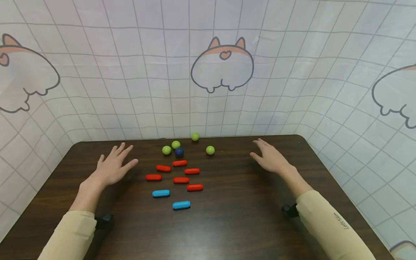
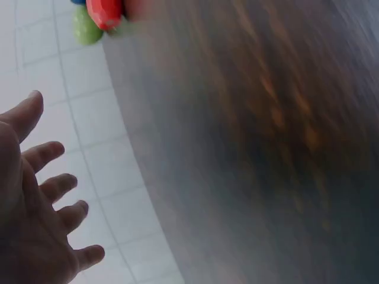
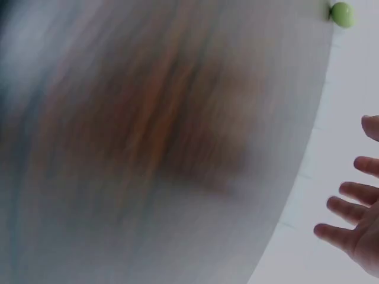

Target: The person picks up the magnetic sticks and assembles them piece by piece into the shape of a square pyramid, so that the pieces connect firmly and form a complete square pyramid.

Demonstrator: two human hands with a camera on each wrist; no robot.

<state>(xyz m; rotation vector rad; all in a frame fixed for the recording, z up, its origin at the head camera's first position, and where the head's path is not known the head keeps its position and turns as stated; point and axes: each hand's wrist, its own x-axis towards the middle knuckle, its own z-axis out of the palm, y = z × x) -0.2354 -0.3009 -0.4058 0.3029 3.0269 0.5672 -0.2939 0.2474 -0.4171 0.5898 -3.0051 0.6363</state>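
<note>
My left hand [image 1: 112, 168] is held over the left part of the dark wooden table, fingers spread and nothing in it. Closest to it lies a red faceted stick [image 1: 153, 177], one of several red ones in a loose group. Two blue sticks [image 1: 161, 193] lie nearer the front. Behind the red ones sit several green balls [image 1: 210, 150] and one dark blue ball [image 1: 179, 152]. Over the right part of the table, my right hand [image 1: 269, 157] is empty, its fingers extended. The left wrist view shows the left hand [image 2: 41, 201] with fingers apart; the right wrist view shows the right hand [image 3: 355, 219] likewise.
The dark wooden table [image 1: 234, 216] has rounded back corners. A white grid-patterned curtain [image 1: 156, 72] with dog drawings hangs behind it and along both sides. One green ball [image 1: 195, 137] rests right at the back edge, by the curtain.
</note>
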